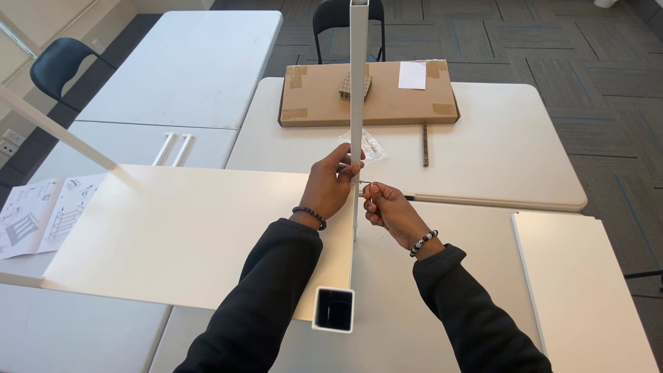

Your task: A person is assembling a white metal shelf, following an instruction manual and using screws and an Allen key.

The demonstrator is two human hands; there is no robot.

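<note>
On pushed-together white tables over grey carpet, left hand grips white post; right hand pinches small key.

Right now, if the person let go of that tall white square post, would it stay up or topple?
Probably topple: the tall white square post is long and slim, and the left hand steadies it near its base. It looks stiff, not floppy. A similar white tube shows a hollow end, so the post is likely light for its length.
</note>
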